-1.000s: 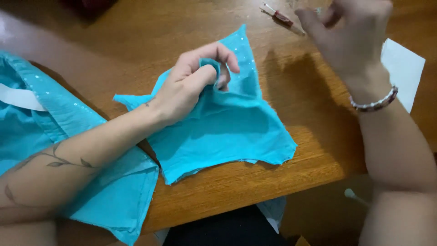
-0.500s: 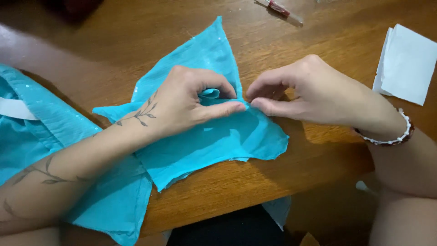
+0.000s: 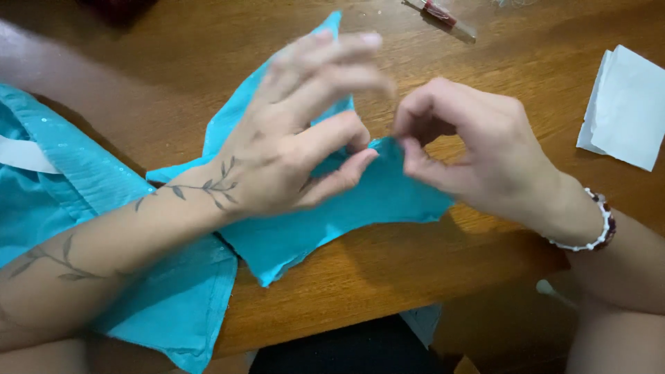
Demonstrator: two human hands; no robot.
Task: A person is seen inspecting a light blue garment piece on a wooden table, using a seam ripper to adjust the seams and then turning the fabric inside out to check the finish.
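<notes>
A turquoise fabric piece [image 3: 388,197] lies on the wooden table [image 3: 173,90], its pointed corner reaching toward the far side. My left hand [image 3: 291,149] rests on it, pinching a fold of the cloth between thumb and forefinger, the other fingers raised and spread. Facing it, my right hand [image 3: 471,149] pinches the same fold from the right with thumb and fingertips; a beaded bracelet [image 3: 599,225] circles that wrist. The spot where the two hands meet is partly hidden by the fingers.
A larger turquoise garment [image 3: 76,201] with a white strip drapes over the table's left front edge. A folded white paper [image 3: 627,107] lies at the right. A small red-and-clear tube-like object [image 3: 443,14] sits at the far edge.
Both hands have lifted slightly and come nearer to the camera. My left fingers have opened upward while the thumb and forefinger keep the fold. A second ago my right hand was raised away from the cloth.
</notes>
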